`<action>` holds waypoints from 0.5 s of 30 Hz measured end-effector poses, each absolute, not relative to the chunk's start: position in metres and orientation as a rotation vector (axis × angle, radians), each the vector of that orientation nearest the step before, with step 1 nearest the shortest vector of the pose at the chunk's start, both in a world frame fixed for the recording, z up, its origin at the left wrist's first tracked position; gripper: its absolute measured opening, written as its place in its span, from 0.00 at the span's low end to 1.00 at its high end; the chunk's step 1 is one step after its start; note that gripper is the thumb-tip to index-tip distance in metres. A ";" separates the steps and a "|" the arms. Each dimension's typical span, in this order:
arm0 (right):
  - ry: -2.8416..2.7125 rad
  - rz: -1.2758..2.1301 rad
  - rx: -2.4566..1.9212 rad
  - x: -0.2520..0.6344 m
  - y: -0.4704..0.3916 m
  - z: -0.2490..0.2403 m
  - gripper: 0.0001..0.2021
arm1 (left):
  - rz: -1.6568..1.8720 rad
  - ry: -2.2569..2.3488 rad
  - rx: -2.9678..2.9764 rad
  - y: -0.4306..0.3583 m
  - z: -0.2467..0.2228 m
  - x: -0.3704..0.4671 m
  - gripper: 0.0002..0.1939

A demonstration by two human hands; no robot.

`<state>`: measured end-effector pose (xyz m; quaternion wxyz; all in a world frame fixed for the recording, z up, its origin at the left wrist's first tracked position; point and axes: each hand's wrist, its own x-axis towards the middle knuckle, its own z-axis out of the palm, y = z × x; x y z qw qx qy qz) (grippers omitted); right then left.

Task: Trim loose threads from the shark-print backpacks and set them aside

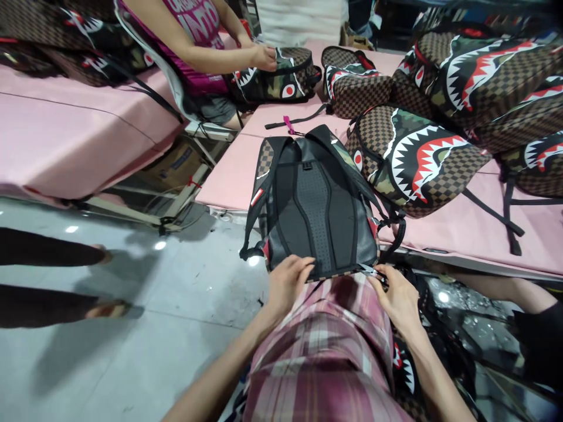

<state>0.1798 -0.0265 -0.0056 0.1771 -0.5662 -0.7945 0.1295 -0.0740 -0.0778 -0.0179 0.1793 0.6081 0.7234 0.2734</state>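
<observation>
A backpack (pixel 317 205) lies with its black padded back panel up, partly on the pink table and partly over my lap. Its shoulder straps run down both sides. My left hand (pixel 290 280) is closed at the lower edge of the backpack, thumb and fingers pinched together there. At the bottom right corner, my right hand (pixel 398 293) grips small scissors (pixel 368 269), their silvery blades pointing left along the seam. Whether a thread sits between the left fingertips is too small to tell.
More shark-mouth backpacks (pixel 413 158) crowd the pink table (pixel 448 231) on the right. Across it, a seated person (pixel 193 47) handles another backpack (pixel 281 76). Someone's legs (pixel 48 275) stand at left on the grey floor. Another person's arm (pixel 505 290) reaches in from the right.
</observation>
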 end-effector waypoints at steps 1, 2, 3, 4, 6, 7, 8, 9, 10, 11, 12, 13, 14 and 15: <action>-2.247 0.345 -1.584 0.177 -0.027 -0.006 0.15 | 0.816 1.964 1.810 -0.071 -0.017 -0.062 0.14; -2.248 0.321 -1.568 0.174 -0.026 -0.006 0.14 | 0.836 1.901 1.898 -0.065 -0.017 -0.051 0.14; -2.254 0.301 -1.549 0.173 -0.026 -0.007 0.14 | 0.841 1.853 1.975 -0.060 -0.017 -0.041 0.13; -2.262 0.286 -1.528 0.172 -0.025 -0.007 0.13 | 0.839 1.819 2.035 -0.055 -0.017 -0.034 0.12; -2.276 0.278 -1.483 0.171 -0.024 -0.008 0.12 | 0.833 1.768 2.113 -0.047 -0.016 -0.024 0.11; -2.281 0.282 -1.463 0.171 -0.024 -0.009 0.12 | 0.825 1.744 2.140 -0.044 -0.016 -0.021 0.11; -2.283 0.286 -1.449 0.172 -0.023 -0.009 0.12 | 0.815 1.723 2.162 -0.041 -0.015 -0.019 0.10; -2.284 0.290 -1.439 0.172 -0.023 -0.009 0.12 | 0.805 1.709 2.180 -0.039 -0.015 -0.017 0.10; -2.282 0.292 -1.435 0.173 -0.023 -0.010 0.12 | 0.795 1.701 2.195 -0.038 -0.014 -0.016 0.10; -2.281 0.294 -1.436 0.173 -0.023 -0.010 0.12 | 0.784 1.698 2.209 -0.036 -0.013 -0.014 0.10; -2.281 0.294 -1.439 0.174 -0.022 -0.010 0.12 | 0.771 1.697 2.223 -0.035 -0.012 -0.013 0.09; -2.284 0.292 -1.442 0.174 -0.022 -0.010 0.12 | 0.755 1.693 2.243 -0.034 -0.012 -0.012 0.09; -2.291 0.288 -1.441 0.175 -0.021 -0.011 0.11 | 0.735 1.689 2.267 -0.032 -0.011 -0.011 0.09; -2.303 0.284 -1.438 0.175 -0.020 -0.011 0.11 | 0.713 1.684 2.294 -0.031 -0.010 -0.011 0.09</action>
